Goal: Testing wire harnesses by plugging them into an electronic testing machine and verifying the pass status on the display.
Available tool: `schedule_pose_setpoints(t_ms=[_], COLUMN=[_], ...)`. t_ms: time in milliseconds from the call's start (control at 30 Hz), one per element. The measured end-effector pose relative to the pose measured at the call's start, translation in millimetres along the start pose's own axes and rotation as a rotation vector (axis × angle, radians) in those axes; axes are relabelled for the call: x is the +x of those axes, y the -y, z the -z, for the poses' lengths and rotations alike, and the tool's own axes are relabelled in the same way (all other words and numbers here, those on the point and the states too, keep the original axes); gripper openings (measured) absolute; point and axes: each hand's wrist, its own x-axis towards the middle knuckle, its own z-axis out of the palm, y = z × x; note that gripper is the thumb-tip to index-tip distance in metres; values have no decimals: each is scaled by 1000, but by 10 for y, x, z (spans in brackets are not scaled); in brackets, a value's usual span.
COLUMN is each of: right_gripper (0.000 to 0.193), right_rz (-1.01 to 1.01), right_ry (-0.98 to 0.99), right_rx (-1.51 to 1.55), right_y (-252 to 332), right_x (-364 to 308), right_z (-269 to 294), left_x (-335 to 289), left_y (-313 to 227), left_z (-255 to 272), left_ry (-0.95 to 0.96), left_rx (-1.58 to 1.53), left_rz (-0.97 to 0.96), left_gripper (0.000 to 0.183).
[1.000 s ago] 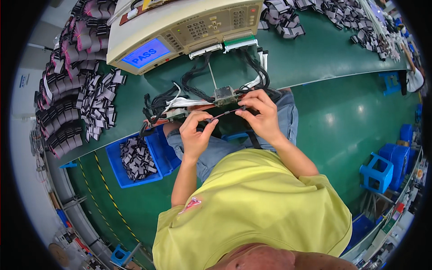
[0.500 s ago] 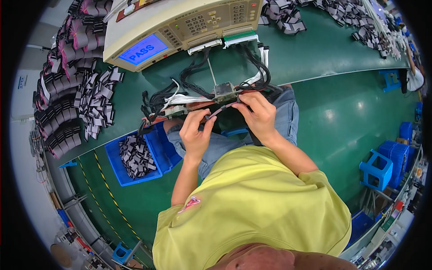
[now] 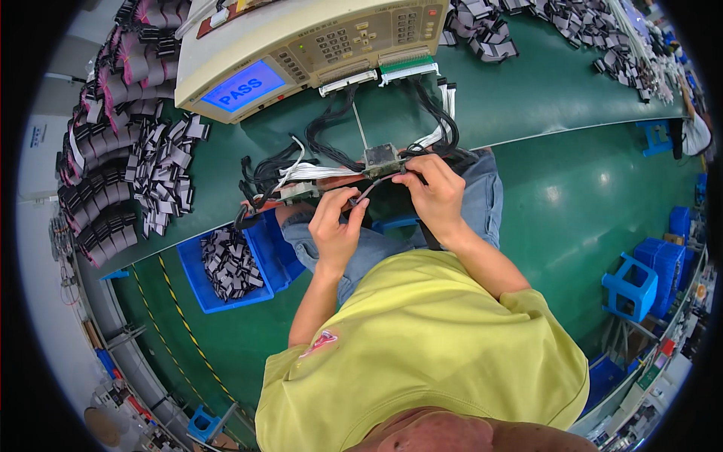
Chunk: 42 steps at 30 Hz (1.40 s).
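Observation:
A short grey flat ribbon cable (image 3: 368, 187) stretches between my two hands, just in front of the bench edge. My left hand (image 3: 335, 227) pinches its left end between thumb and fingers. With its fingertips, my right hand (image 3: 437, 194) grips the other end close against a small dark test fixture block (image 3: 381, 156) at the bench edge. My fingers cover both cable ends, so I cannot tell whether the right one sits in the fixture. Black and white wire bundles (image 3: 325, 143) run from the fixture area toward a beige tester (image 3: 320, 49) with a lit blue screen (image 3: 243, 86).
Left on the green bench (image 3: 248, 143) lie many grey ribbon cables (image 3: 162, 166), with more cables (image 3: 482, 30) at the back right. A blue bin (image 3: 226, 307) of ribbon cables stands below the bench at left. Blue stools (image 3: 629, 286) are at far right.
My left hand has shifted slightly right, a little closer to my right hand. Both hands keep their hold on the ribbon cable. The whole view has moved slightly.

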Motion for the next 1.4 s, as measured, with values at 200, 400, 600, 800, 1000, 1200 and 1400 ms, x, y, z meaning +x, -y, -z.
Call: schedule_pose_setpoints(t_ms=[200,400,600,800,1000,1200,1400], right_gripper=[25,31,32,19,14,12,12], right_rz=[20,368,380,258,139,122,129], right_ry=[30,185,486,390,278,261,282], right_rx=[-10,47,-13,-87,-89,-161,-154], right_y=[-34,111,153,245,256,314,323], right_x=[47,121,-8,-6,-73,-49,-18], right_z=[35,210,108,78,-35,-75,-74], left_x=[12,-67,-125,21,35,91,100], left_y=[-29,-58,-65,-114,-8,46,61], left_z=[15,81,84,-132,-156,-192,-178], left_ry=[18,96,98,23,2,13,10], left_rx=[19,-50,-57,-64,16,9,20], left_rz=[23,-33,-79,36,43,32,22], left_gripper=[25,26,29,23,21,23,25])
